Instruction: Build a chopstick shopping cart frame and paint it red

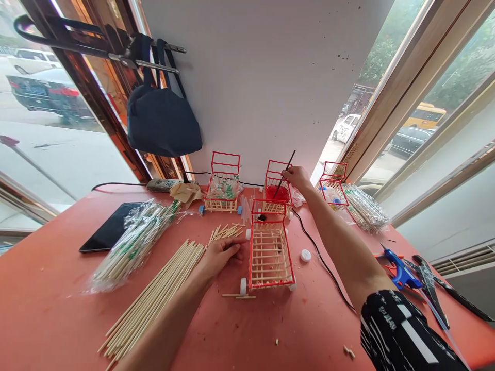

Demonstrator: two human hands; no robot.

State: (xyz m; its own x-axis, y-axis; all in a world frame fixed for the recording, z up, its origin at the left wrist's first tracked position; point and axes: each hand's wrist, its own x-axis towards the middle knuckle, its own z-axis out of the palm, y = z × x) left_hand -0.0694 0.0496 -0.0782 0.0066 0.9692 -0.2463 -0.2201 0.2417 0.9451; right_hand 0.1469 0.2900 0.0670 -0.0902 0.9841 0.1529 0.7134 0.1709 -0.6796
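My right hand [297, 178] is stretched far forward and pinches a thin dark paintbrush [285, 171], whose tip dips into a red paint cup [277, 193] inside a small stick cart. My left hand [223, 253] rests on the red table [58, 288], fingers curled loosely, just left of a red-trimmed stick cart [269, 251] with white wheels. Nothing shows in the left hand. A row of loose wooden sticks [158, 293] lies under my left forearm.
Two more red stick carts [223, 183] [332, 181] stand at the back. Wrapped chopstick bundles [133, 242] [365, 208], a tablet [110, 233], a white cap [305, 255], a black cable [325, 263], a blue glue gun [400, 270] and pliers [429, 283] lie around. A dark bag [162, 121] hangs behind.
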